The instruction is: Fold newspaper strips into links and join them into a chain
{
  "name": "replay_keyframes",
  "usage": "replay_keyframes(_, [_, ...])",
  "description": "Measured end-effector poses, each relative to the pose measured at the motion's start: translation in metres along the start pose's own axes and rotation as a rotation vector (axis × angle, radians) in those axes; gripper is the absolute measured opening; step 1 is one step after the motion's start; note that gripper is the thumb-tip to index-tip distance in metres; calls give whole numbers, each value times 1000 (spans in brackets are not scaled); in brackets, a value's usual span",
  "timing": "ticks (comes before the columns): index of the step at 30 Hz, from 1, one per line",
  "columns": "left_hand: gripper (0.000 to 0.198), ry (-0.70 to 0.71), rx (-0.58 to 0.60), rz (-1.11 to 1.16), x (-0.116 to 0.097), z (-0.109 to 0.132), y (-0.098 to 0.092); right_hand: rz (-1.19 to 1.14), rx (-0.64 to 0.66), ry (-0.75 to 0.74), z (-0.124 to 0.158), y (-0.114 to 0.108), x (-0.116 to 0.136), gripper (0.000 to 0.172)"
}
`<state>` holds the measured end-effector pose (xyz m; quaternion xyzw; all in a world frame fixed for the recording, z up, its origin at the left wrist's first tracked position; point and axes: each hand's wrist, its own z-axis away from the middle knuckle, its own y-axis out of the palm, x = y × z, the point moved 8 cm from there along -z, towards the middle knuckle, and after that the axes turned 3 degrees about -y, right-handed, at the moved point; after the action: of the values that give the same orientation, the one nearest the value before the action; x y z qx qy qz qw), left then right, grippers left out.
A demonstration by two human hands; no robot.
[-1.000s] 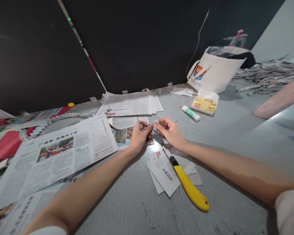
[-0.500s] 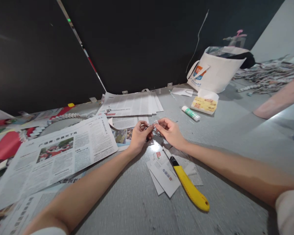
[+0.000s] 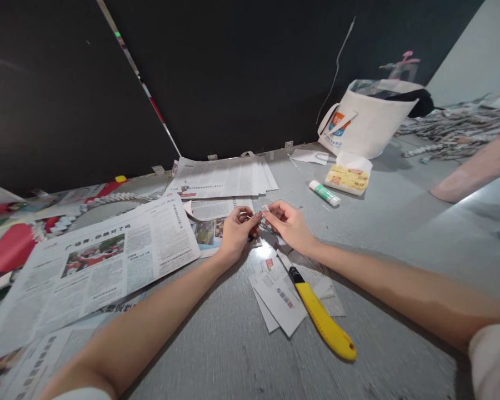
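My left hand [image 3: 238, 232] and my right hand [image 3: 289, 224] meet at the fingertips, both closed in a pinch on a small piece of paper [image 3: 265, 209]. Fingers hide most of that piece, so its shape does not show fully. Below my hands lie several cut slips of printed paper [image 3: 280, 303]. Across them rests a yellow utility knife [image 3: 323, 319], its blade pointing up toward my hands. Beyond my right hand, a glue stick [image 3: 324, 193] with a green and white label lies on its side.
Newspaper sheets [image 3: 108, 261] cover the left side, and more newspapers [image 3: 220, 175] lie by the black wall. At the right are a yellow tissue pack [image 3: 348, 176], a white bag [image 3: 364, 125], a pile of twisted paper strips [image 3: 454, 130] and another person's limb [image 3: 479, 166].
My fingers shift very slightly around the small piece of paper. Everything else stays in place.
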<state>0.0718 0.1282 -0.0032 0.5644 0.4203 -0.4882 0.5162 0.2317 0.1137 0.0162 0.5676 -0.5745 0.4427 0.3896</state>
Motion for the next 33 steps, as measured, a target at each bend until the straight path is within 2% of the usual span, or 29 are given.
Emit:
replay_keyframes(17, [49,19,-8,-22,-5,3,1,-6,8,-12,1,0,2,42])
replay_keyframes(22, [48,-29,1,25,-1,1,1,-36,21,-32,0,2,-1,40])
replay_keyframes(26, [52,-85,-25,121,2,0,0,-69,56,-31,-1,4,-4,45])
replay_keyframes(33, [54,-98,-11,137,2,-1,1,-30,-10,-6,-1,-1,-4,37])
